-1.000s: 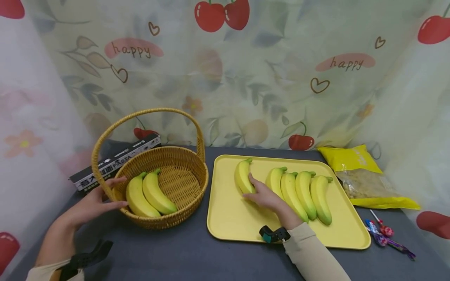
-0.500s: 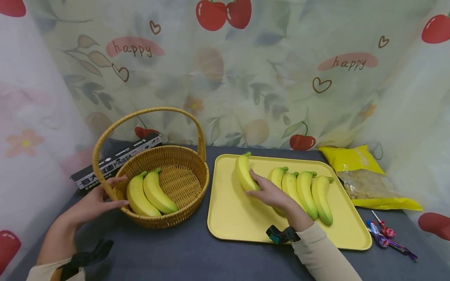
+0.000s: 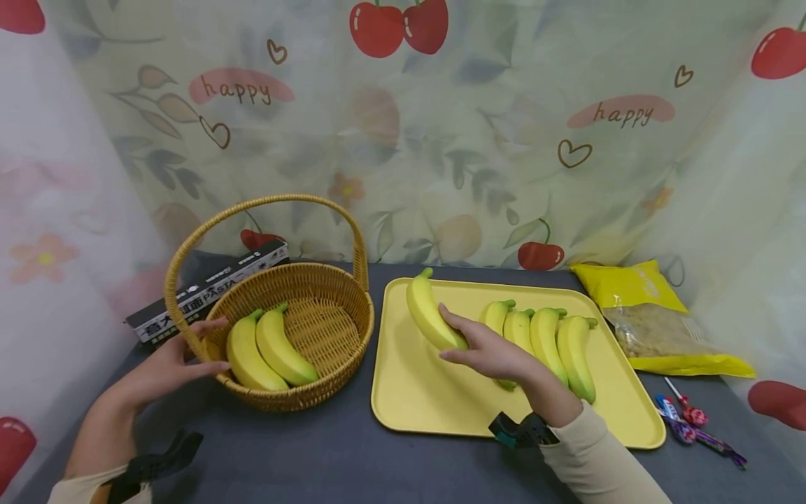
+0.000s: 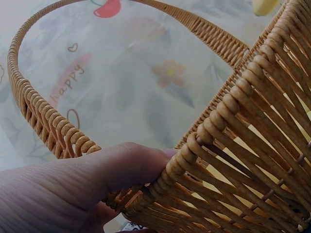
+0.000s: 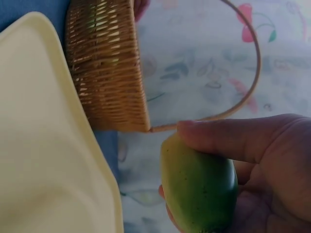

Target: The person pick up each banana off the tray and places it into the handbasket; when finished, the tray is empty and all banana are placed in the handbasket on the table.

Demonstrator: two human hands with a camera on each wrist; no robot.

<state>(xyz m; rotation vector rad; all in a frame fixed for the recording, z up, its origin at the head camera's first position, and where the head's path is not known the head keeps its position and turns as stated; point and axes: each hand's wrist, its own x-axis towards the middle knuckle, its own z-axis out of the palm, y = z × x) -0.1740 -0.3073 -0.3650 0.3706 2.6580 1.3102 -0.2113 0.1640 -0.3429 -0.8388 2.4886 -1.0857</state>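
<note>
In my right hand [image 3: 488,352] I hold a banana [image 3: 431,315], yellow along its body with a green tip, thumb and fingers wrapped round its lower end; the right wrist view shows that greenish end seated in my palm. It sits raised above the yellow tray [image 3: 434,399], its stem pointing up and away from my hand, toward the wicker basket [image 3: 302,329]. A second ago the same banana lay flat on the tray under my fingers; now it is lifted and has shifted toward the basket side. Just to the right of my hand, four more bananas [image 3: 544,343] lie side by side on the tray. My left hand [image 3: 166,364] has not moved: thumb and fingers grip the basket's near rim, beside the foot of its arched handle. Just beyond those fingers, two bananas [image 3: 267,350] rest inside the basket.
</note>
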